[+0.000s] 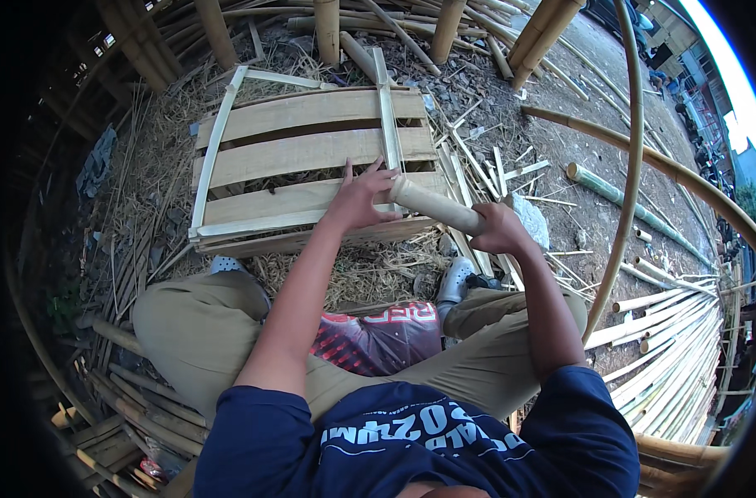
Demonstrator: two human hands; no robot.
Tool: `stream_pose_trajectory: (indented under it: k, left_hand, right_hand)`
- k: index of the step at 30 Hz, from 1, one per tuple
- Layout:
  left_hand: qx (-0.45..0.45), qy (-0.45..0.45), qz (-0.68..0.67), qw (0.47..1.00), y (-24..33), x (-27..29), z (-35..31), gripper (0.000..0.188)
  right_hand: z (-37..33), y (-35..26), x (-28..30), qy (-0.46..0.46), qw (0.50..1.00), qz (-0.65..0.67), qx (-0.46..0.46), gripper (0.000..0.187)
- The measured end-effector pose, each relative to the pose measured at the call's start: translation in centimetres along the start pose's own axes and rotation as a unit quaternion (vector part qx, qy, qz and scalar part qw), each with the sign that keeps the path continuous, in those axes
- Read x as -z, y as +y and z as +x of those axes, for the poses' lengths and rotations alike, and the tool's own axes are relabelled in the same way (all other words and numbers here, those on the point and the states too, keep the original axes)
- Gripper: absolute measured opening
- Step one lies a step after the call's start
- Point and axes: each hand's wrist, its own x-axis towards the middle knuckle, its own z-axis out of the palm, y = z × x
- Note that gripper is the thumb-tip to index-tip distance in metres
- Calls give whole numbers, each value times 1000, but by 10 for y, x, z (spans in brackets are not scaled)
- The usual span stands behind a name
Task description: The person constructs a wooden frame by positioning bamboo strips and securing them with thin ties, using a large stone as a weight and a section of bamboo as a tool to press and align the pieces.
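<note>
A slatted wooden crate (pixel 303 155) lies in front of me, with pale split-bamboo strips (pixel 218 149) along its sides and across its boards. At its near right corner my left hand (pixel 364 197) rests with fingers spread, around where the strips meet. My right hand (pixel 499 229) is wrapped round one end of a short, thick bamboo piece (pixel 438 204). The far end of that piece is over the crate's corner, right beside my left fingers. Whether it touches the strip there, I cannot tell.
Split bamboo offcuts (pixel 477 170) litter the ground right of the crate, near a pale stone (pixel 530 221). Many bamboo poles (pixel 668 332) lie at the right. A long curved pole (pixel 635 158) crosses the right side. Upright bamboo posts (pixel 326 33) stand behind the crate.
</note>
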Motion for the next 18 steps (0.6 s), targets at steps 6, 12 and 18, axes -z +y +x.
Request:
stream_pose_trajectory:
  k: [6,12,18]
  left_hand:
    - [7,25,-19,999,-5,-2,-1,75]
    - [18,35,-6,999,-11,-7,-3,79]
    - [6,34,-8,999,-7,-7,1,74]
  right_hand:
    - [1,-20,17,-44,998,33,-9,44]
    - [-1,-23,34,-51,998,11,-18,35]
    - [6,-11,18,-35,987,-154,-31,33]
